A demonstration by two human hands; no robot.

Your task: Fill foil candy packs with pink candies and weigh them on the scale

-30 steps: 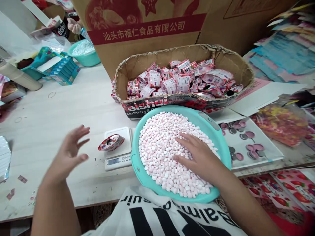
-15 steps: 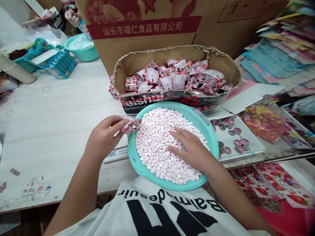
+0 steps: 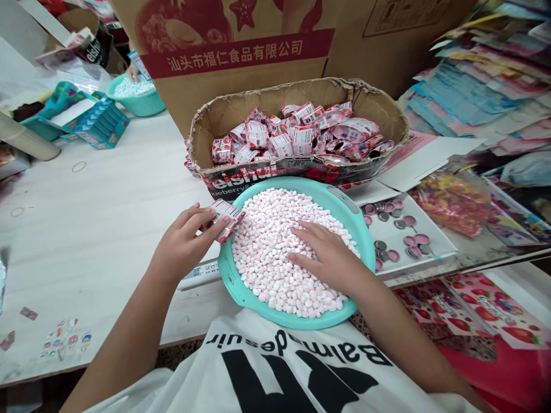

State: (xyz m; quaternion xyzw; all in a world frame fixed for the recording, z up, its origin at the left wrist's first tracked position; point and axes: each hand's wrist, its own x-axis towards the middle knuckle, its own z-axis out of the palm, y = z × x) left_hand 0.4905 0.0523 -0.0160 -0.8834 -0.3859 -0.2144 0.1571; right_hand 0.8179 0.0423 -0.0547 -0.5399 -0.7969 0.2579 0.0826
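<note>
My left hand pinches a small red-and-white printed packet at the left rim of a turquoise basin. Barcode-like print shows on its upper side. Pale pink and white candies fill the basin. On top of them lies my right hand, palm down, fingers stretched and apart. Its fingertips touch the candies. A white digital scale shows partly from under the basin's left side, near my left wrist. Behind the basin, a cut-down cardboard box holds several similar packets.
A large carton stands behind. To the right are a white tray with small round tins, a bag of orange-yellow sweets and stacked printed sheets. A co-worker's hand is at another turquoise basin, far left.
The packet in my left hand has turned so its printed side faces up. The scale's display has changed to about zero. At the far basin, the co-worker's hand has dropped to the contents.
</note>
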